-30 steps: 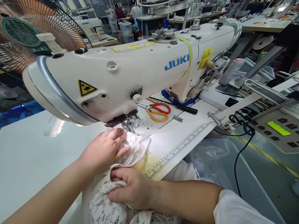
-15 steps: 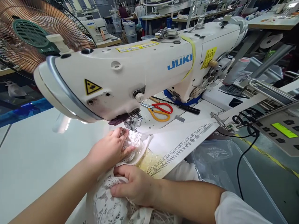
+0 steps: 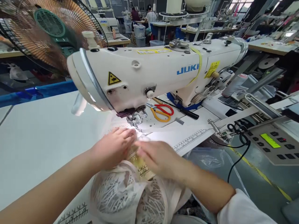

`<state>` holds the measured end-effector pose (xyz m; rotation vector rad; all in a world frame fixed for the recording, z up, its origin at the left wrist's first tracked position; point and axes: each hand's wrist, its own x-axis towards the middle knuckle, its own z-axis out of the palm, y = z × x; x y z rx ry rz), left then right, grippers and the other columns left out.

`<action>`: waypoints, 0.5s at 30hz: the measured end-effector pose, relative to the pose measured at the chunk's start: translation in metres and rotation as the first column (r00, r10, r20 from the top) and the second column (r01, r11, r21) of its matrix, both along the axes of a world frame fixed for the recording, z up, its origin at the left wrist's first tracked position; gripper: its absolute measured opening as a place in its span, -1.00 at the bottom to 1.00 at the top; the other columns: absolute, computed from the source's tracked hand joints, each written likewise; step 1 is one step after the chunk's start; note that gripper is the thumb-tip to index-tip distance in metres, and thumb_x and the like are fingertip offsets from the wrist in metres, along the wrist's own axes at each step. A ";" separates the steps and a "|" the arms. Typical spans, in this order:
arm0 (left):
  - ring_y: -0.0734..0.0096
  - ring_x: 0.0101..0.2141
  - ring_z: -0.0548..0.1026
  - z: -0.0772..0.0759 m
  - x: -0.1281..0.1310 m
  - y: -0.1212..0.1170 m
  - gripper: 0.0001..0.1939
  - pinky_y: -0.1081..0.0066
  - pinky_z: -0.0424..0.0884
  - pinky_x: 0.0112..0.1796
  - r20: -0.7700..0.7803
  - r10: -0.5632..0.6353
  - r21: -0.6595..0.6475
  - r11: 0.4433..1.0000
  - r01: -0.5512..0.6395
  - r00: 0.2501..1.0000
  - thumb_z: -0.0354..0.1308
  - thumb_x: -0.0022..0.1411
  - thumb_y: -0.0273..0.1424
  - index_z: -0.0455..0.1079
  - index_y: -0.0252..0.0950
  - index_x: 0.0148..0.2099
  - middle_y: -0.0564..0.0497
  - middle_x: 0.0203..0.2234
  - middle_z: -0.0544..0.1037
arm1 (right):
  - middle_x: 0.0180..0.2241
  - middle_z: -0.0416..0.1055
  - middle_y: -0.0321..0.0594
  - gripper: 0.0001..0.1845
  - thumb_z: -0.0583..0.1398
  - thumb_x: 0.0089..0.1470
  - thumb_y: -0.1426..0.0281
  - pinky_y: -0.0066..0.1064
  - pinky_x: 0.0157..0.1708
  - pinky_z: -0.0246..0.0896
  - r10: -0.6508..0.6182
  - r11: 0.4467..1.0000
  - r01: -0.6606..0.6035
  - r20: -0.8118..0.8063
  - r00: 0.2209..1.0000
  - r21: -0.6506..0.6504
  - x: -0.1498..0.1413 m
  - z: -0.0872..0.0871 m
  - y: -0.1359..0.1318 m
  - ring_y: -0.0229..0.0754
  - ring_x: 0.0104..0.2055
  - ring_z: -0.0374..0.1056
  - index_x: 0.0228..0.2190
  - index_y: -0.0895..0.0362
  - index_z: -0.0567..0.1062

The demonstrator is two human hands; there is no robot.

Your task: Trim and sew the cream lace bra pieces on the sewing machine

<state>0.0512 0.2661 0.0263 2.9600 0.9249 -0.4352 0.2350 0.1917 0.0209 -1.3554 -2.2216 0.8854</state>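
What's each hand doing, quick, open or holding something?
Left hand: over the white lacy garment, blurred; grip can't be told.
Right hand: fingertips near the left hand, blurred; can't tell either.

A large fan [image 3: 49, 22] is standing in the upper left of the frame, and a second white sewing machine [image 3: 108, 27] is sitting just right of it. Near the top centre, two people [image 3: 150, 17] are appearing, probably seated, though too small to be sure; stacked bins [image 3: 139, 31] are standing just below them. Red-and-orange-handled scissors [image 3: 156, 107] and a black-handled tool [image 3: 189, 114] are lying right of centre. A yellow stripe [image 3: 261, 175] is crossing the lower-right floor [image 3: 268, 197].
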 end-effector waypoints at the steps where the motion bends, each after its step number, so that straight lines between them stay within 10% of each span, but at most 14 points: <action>1: 0.05 0.13 0.31 0.000 0.005 -0.009 -0.50 0.09 0.26 0.13 0.030 -0.021 -0.014 1.000 0.022 0.999 0.00 0.11 -0.47 0.33 -0.35 0.12 -0.22 0.13 0.37 | -0.26 0.42 -0.05 -0.64 -0.04 0.23 0.40 -0.30 -0.25 0.19 -0.039 0.996 0.030 0.117 0.992 0.084 0.008 0.001 0.007 -0.09 -0.23 0.32 -0.02 0.22 0.39; 7: 0.12 0.06 0.38 -0.021 0.007 -0.041 -0.59 0.15 0.37 0.07 0.333 -0.019 -0.001 1.000 0.020 0.943 -0.10 0.11 -0.55 0.41 -0.36 -0.03 -0.14 0.02 0.48 | -0.02 0.33 -0.07 -0.54 0.05 0.11 0.60 -0.31 -0.16 0.18 0.033 0.930 -0.193 0.453 0.891 0.313 0.033 -0.024 0.035 -0.07 -0.04 0.23 0.02 0.06 0.41; 15: 0.19 0.00 0.38 -0.047 -0.024 -0.034 -0.61 0.15 0.35 0.00 0.582 -0.139 0.092 0.990 0.104 0.801 -0.09 0.22 -0.49 0.26 -0.28 0.10 -0.11 -0.02 0.50 | -0.04 0.41 -0.12 -0.69 0.11 0.16 0.50 -0.26 -0.09 0.17 0.085 0.776 -0.316 0.406 0.910 0.545 0.033 -0.046 0.023 -0.07 0.02 0.21 -0.05 0.11 0.45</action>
